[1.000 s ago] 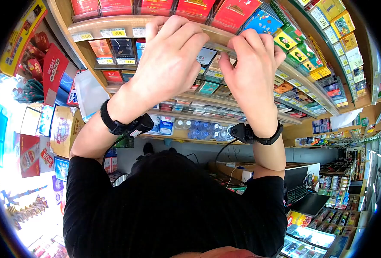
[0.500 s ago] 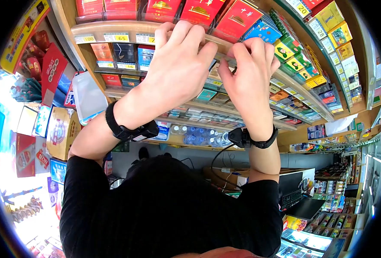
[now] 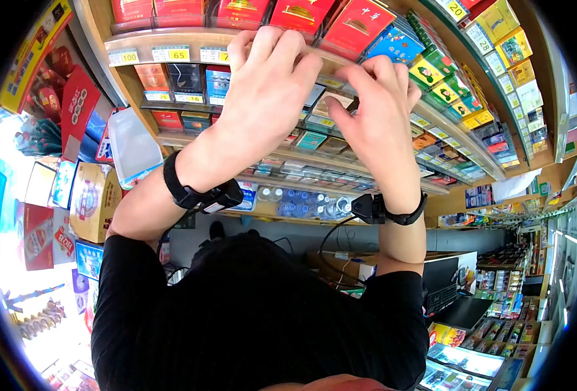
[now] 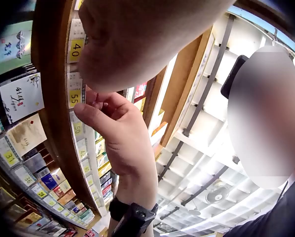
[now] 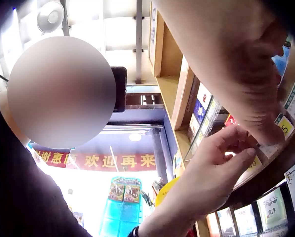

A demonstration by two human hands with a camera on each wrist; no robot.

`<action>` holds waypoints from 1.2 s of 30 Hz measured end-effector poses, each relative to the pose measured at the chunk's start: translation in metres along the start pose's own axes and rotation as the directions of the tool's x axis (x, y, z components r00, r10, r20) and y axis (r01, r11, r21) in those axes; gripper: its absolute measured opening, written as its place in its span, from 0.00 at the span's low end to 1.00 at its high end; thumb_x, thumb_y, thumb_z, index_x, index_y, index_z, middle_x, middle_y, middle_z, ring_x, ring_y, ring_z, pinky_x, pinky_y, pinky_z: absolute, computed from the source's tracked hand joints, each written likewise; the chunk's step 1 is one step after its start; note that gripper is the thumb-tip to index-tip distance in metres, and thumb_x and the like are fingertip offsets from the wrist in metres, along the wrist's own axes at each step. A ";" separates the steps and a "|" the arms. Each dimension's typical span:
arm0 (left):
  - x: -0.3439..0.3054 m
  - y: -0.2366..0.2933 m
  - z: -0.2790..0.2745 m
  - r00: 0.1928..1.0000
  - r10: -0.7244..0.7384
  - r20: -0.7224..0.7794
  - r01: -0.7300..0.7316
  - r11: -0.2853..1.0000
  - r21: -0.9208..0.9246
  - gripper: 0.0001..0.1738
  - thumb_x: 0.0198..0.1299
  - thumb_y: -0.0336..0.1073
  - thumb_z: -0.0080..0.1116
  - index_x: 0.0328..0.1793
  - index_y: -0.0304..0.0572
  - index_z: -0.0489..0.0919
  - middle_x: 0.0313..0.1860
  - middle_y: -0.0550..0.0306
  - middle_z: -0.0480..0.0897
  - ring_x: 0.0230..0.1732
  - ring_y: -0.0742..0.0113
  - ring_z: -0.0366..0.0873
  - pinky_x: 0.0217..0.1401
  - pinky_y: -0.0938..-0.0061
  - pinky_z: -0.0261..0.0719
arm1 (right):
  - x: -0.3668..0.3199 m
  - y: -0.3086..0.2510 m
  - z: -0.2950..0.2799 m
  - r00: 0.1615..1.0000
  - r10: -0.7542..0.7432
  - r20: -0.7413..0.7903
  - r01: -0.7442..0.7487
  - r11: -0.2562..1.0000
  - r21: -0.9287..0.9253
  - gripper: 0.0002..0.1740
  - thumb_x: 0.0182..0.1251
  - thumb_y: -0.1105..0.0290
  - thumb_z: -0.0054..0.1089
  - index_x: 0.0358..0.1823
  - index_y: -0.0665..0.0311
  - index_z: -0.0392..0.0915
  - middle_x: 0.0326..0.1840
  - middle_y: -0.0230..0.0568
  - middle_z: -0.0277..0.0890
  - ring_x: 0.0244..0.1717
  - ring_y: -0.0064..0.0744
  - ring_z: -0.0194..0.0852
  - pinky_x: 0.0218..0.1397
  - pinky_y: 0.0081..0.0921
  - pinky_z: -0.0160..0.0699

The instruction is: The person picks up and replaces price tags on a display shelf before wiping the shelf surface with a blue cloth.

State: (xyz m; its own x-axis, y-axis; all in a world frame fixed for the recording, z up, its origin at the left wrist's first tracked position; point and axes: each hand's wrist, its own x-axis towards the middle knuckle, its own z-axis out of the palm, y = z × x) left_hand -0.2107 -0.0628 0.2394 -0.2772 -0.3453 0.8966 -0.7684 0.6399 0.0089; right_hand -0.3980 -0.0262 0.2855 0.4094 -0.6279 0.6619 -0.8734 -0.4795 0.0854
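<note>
In the head view, my left hand (image 3: 270, 91) reaches up to the wooden shelf edge (image 3: 138, 45), its bent fingers at the strip of price tags (image 3: 171, 53). What lies under its fingertips is hidden, and I cannot tell whether they pinch anything. My right hand (image 3: 383, 117) is beside it on the same edge, thumb and forefinger spread apart, the other fingers bent over the strip. In the left wrist view, the right thumb is right at the price tag marked 55 (image 4: 75, 98). Red cigarette packs (image 3: 360, 25) stand just above both hands.
Shelves of cigarette packs (image 3: 432, 75) continue to the right, with lower rows beneath the hands. Plastic bottles (image 3: 301, 203) stand lower down. A clear plastic tub (image 3: 132, 146) and a cardboard box (image 3: 96, 199) are at the left. A laptop (image 3: 442, 287) is behind on the right.
The shelf has shifted slightly in the head view. My right thumb has moved away from the forefinger, widening the gap, while the left hand stays at the tag strip.
</note>
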 end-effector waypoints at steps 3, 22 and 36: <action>-0.001 0.000 -0.002 1.000 -0.006 -0.011 0.006 0.999 -0.043 0.15 0.57 0.26 0.65 0.51 0.43 0.87 0.51 0.57 0.79 0.59 0.52 0.75 0.70 0.51 0.67 | 0.002 0.000 -0.004 0.998 -0.046 0.040 0.047 0.999 -0.021 0.15 0.58 0.71 0.79 0.47 0.59 0.86 0.48 0.39 0.72 0.56 0.47 0.68 0.62 0.50 0.61; -0.010 -0.002 -0.009 0.998 0.038 -0.043 -0.043 0.992 -0.121 0.19 0.58 0.24 0.69 0.57 0.34 0.88 0.54 0.52 0.81 0.59 0.48 0.78 0.75 0.46 0.70 | 0.012 0.028 0.012 1.000 -0.007 -0.025 0.012 0.978 0.209 0.07 0.64 0.74 0.74 0.38 0.59 0.82 0.42 0.39 0.75 0.53 0.46 0.75 0.60 0.45 0.65; -0.010 -0.004 -0.019 0.999 0.037 -0.005 -0.037 0.984 -0.174 0.21 0.60 0.25 0.71 0.61 0.33 0.88 0.61 0.48 0.82 0.62 0.44 0.77 0.71 0.50 0.73 | -0.017 0.035 -0.020 0.871 0.455 0.186 -0.328 0.258 0.908 0.07 0.80 0.74 0.67 0.51 0.71 0.85 0.36 0.40 0.90 0.23 0.18 0.78 0.25 0.14 0.69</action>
State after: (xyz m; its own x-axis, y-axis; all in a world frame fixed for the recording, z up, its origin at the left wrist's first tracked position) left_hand -0.1939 -0.0488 0.2383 -0.3021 -0.3180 0.8987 -0.6453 0.7621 0.0528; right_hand -0.4404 -0.0199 0.2917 0.0087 -0.8787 0.4772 -0.1206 -0.4747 -0.8718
